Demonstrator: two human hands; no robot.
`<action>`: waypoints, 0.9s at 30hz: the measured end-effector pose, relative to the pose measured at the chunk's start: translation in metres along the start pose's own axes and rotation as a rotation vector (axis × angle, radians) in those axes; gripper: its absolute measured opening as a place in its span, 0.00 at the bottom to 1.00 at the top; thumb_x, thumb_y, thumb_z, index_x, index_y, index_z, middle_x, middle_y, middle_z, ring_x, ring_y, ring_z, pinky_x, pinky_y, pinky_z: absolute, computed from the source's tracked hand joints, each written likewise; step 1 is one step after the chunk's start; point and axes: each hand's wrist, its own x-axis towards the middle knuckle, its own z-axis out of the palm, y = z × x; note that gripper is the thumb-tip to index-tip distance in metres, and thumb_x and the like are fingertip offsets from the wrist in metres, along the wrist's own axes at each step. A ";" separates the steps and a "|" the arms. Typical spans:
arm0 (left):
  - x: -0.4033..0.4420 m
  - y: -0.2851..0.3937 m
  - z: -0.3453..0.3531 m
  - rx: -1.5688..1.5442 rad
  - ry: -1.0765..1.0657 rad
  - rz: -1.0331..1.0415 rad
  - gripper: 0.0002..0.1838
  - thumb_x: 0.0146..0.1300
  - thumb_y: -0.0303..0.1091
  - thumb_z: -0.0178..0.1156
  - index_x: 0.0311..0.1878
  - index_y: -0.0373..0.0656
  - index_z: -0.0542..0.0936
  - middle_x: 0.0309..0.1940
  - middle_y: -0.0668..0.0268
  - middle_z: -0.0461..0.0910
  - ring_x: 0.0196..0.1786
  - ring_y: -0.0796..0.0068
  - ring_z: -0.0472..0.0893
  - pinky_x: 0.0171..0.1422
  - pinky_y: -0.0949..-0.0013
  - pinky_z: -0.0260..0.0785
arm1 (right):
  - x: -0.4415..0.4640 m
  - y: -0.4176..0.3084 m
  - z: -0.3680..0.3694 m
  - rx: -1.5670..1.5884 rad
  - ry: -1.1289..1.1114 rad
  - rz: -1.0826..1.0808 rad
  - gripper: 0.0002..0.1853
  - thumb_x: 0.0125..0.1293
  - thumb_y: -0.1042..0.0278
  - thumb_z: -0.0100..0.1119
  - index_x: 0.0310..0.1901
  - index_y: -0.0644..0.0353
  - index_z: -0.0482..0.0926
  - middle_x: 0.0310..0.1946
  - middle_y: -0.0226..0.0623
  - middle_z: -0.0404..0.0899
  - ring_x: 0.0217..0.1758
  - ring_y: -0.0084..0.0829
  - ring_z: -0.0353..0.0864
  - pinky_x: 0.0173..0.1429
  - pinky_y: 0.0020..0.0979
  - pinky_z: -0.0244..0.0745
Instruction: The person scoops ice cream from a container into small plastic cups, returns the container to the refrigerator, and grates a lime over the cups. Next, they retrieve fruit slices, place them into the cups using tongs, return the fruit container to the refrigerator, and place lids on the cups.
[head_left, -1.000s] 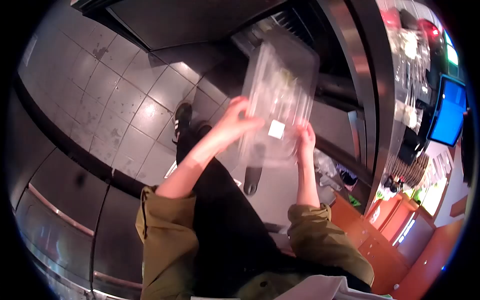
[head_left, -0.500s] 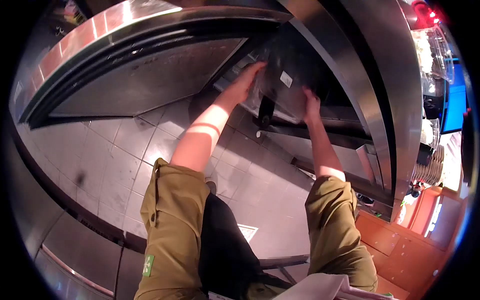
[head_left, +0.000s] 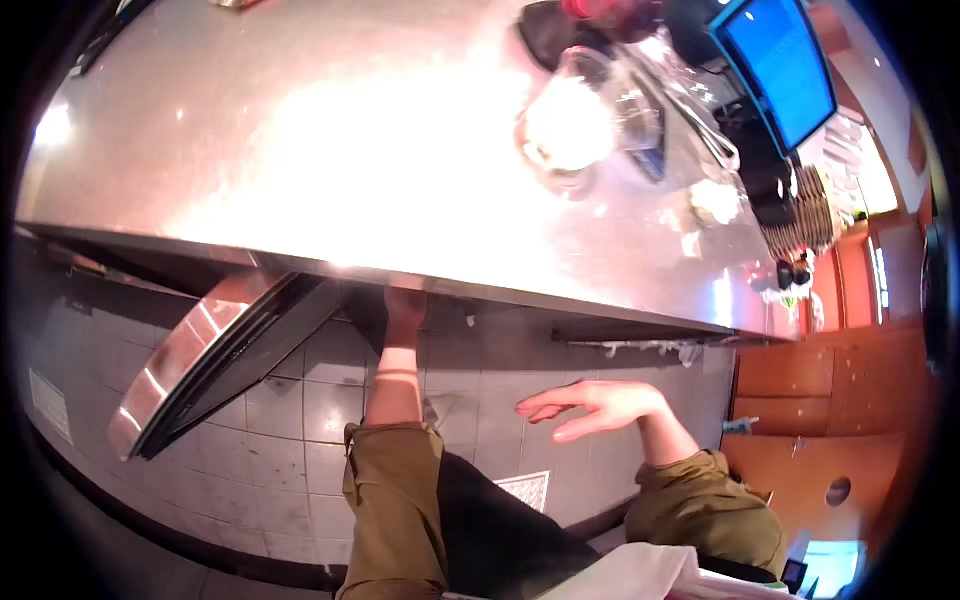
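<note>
Below the front edge of the steel counter (head_left: 400, 225), my left hand (head_left: 404, 308) reaches in beside the open door (head_left: 215, 350); its fingers are hidden in shadow under the edge, and what it touches does not show. My right hand (head_left: 598, 405) hovers over the tiled floor (head_left: 470, 400) to the right, fingers stretched out and holding nothing. The clear plastic container is out of sight.
A clear tub with pale contents (head_left: 570, 125) stands on the glaring counter. Behind it are a blue screen (head_left: 775, 70) and a brown ribbed stack (head_left: 805, 215). Orange-brown cabinets (head_left: 820, 400) are at the right, and a floor drain (head_left: 525, 490) lies below.
My right hand has let go of the clear container and moved back. The container has gone from view. The view has shifted up over the counter, and the door appears lower and smaller.
</note>
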 end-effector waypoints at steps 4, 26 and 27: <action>-0.159 -0.010 0.121 0.656 0.483 0.157 0.08 0.63 0.32 0.49 0.39 0.39 0.74 0.33 0.66 0.75 0.37 0.74 0.74 0.47 0.69 0.67 | -0.065 -0.012 0.000 0.262 0.358 0.014 0.20 0.63 0.68 0.52 0.56 0.65 0.66 0.47 0.38 0.75 0.47 0.25 0.75 0.52 0.27 0.69; -0.090 0.039 0.414 1.450 -0.020 0.868 0.16 0.58 0.35 0.55 0.46 0.37 0.68 0.34 0.67 0.69 0.35 0.78 0.70 0.42 0.75 0.66 | -0.397 0.148 0.000 0.681 0.847 0.016 0.24 0.61 0.65 0.55 0.56 0.67 0.66 0.42 0.38 0.77 0.41 0.27 0.77 0.45 0.25 0.72; -0.119 0.017 0.448 1.664 0.140 0.686 0.15 0.60 0.36 0.52 0.47 0.37 0.70 0.34 0.66 0.71 0.35 0.77 0.71 0.43 0.75 0.67 | -0.441 0.169 -0.017 0.470 0.826 0.047 0.25 0.60 0.60 0.56 0.55 0.67 0.67 0.42 0.40 0.77 0.42 0.27 0.77 0.45 0.27 0.72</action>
